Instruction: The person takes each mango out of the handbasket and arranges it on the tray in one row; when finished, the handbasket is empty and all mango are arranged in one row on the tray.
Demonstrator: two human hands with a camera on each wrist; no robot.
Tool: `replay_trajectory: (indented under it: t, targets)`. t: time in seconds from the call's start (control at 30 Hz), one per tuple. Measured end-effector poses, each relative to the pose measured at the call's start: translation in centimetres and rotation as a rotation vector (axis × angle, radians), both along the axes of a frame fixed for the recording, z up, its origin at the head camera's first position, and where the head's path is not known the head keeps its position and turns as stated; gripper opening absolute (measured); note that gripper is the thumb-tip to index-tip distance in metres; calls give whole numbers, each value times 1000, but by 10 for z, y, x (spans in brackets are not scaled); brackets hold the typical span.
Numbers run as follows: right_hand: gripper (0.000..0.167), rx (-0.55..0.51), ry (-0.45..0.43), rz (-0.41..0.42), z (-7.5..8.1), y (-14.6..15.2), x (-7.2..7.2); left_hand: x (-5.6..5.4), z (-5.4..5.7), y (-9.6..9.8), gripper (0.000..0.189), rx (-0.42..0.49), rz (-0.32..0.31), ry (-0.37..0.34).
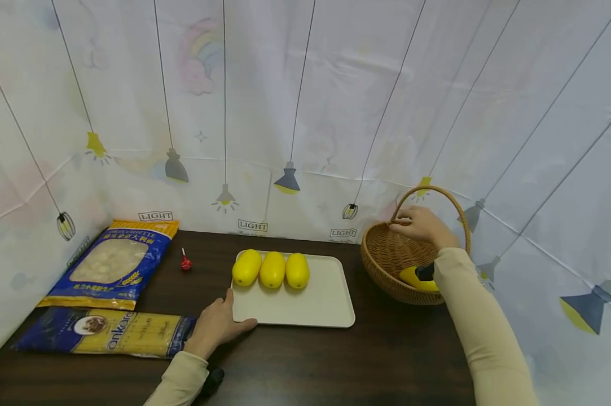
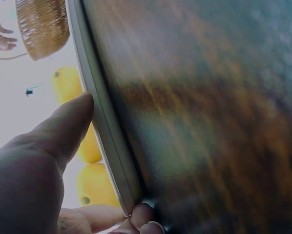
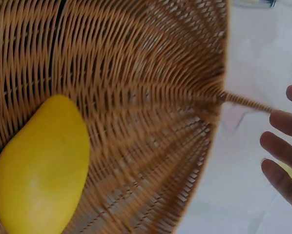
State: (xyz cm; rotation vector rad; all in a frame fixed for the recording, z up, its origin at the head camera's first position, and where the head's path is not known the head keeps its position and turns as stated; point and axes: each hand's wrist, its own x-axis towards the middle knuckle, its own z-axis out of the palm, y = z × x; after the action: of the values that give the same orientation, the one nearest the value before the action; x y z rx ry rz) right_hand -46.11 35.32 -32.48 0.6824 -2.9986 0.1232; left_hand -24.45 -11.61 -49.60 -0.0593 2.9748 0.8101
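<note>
My left hand (image 1: 218, 322) grips the near left corner of a cream rectangular tray (image 1: 315, 307); in the left wrist view the thumb (image 2: 68, 124) lies against the rim and the fingertips (image 2: 143, 214) curl at the corner. Three yellow oval fruits (image 1: 272, 270) lie side by side toward the tray's far left. My right hand (image 1: 421, 225) is over a wicker basket (image 1: 378, 254), by its arched handle, with nothing in its fingers. One yellow mango (image 3: 46, 168) lies inside the basket; the forearm partly covers it in the head view.
On the left lie a blue and yellow pasta bag (image 1: 113, 262) and a long pasta packet (image 1: 117, 332). A red lollipop (image 1: 185, 263) is between the bag and the tray. Printed curtains (image 1: 264, 113) border the dark wooden table (image 1: 305, 361) at the back and sides.
</note>
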Motion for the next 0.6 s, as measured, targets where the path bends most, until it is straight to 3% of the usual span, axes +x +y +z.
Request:
replay_trajectory:
  t: [0.4,0.6]
  targets:
    - [59,-3,-40,-20,-30,20,-14,-1,-2,-1,108,-5,0,0]
    - [68,18,-152,-81,-39,20,-14,-1,-1,-1,108,-5,1,5]
